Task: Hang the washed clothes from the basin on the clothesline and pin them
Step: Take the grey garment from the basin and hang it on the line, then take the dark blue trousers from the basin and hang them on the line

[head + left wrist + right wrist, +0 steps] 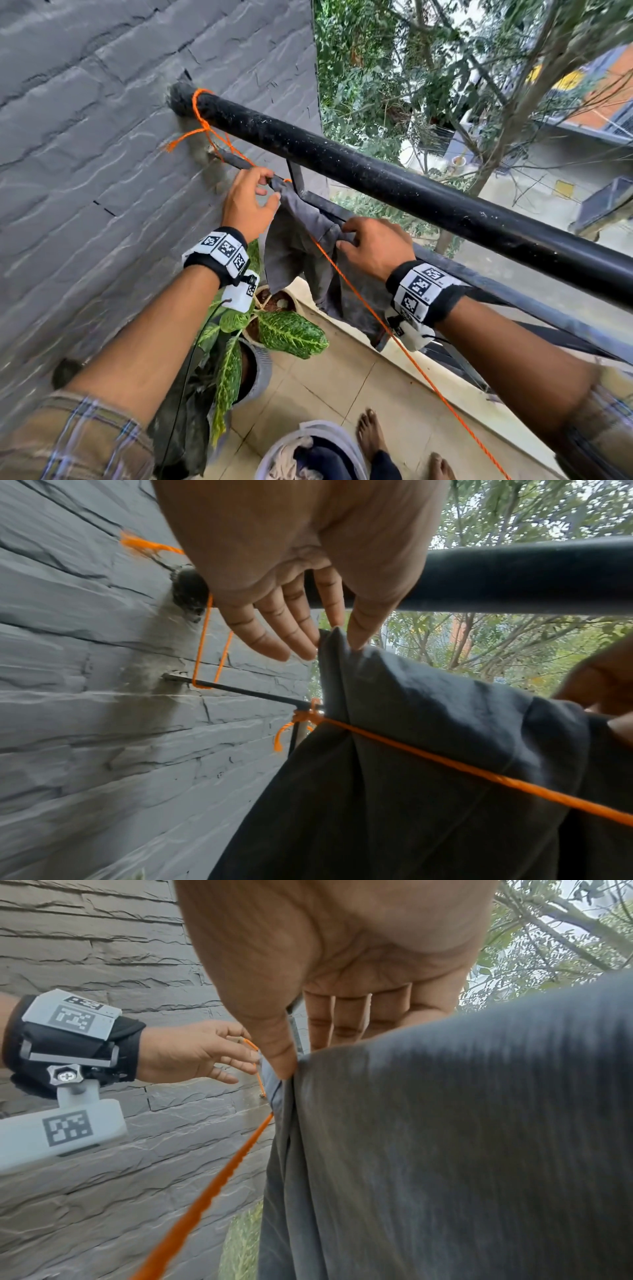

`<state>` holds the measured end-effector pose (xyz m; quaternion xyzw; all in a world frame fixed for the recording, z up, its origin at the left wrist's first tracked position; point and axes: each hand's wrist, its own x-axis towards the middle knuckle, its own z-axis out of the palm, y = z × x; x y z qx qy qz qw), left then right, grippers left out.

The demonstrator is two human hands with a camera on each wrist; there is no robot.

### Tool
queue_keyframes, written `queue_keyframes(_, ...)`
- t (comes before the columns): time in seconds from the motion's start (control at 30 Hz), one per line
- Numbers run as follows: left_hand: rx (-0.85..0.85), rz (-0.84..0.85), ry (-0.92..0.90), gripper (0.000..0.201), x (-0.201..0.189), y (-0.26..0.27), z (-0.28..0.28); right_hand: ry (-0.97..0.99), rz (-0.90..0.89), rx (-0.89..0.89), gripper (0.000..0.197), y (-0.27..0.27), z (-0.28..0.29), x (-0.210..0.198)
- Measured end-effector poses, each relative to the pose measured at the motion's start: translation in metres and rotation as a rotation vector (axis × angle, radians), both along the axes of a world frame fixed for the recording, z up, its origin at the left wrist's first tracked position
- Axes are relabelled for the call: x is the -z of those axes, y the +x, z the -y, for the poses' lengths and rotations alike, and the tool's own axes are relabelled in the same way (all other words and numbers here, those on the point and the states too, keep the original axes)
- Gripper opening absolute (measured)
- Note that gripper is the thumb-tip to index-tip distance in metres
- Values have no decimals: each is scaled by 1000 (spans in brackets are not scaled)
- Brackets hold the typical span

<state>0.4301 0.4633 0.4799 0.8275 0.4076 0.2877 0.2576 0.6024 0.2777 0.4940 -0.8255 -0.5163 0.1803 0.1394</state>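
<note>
A dark grey garment [301, 246] [428, 750] [445, 1123] is stretched between both hands beside the orange clothesline [359, 294] [479, 772] [205, 1191]. The line crosses the cloth's near face, and the top edge is held above it. My left hand [272, 186] [346, 638] pinches the garment's left corner between thumb and forefinger, close to the line's knot. My right hand [342, 240] [303, 1058] grips the top edge further right, thumb in front and fingers behind. The white basin [346, 442] with more clothes sits on the floor below. No pins show.
A thick black railing pipe [376, 178] runs diagonally just beyond the line. The grey stone wall [85, 154] closes the left side. A potted plant [284, 332] stands under the garment. Bare feet [370, 435] stand on the tiled floor by the basin.
</note>
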Motion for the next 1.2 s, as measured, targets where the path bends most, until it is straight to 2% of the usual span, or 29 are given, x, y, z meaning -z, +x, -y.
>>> queue_keyframes(0.2,-13,-7,-46,33,3,5,1,19,14,8,36,4,11,0)
queue_keyframes(0.4,-8,-38,-95,56,11,-3,24,25,-1,28,34,17,33,3)
queue_keyframes(0.53,13,-80,-114,51,19,-9,57,40,34,19,32,24,58,-3)
queue_keyframes(0.7,82,-91,-187,40,34,-14,131,59,111,18,36,30,104,-11)
queue_keyframes(0.83,95,-93,-240,35,45,-21,213,67,143,4,27,31,156,-22)
queue_keyframes(0.93,89,-94,-266,32,56,-32,274,66,145,-16,28,26,193,-27)
queue_keyframes(1.03,85,-53,-329,37,69,-47,336,68,154,-59,33,14,230,-27)
queue_keyframes(1.2,12,-95,-459,31,102,-84,433,19,103,-159,31,-34,288,-6)
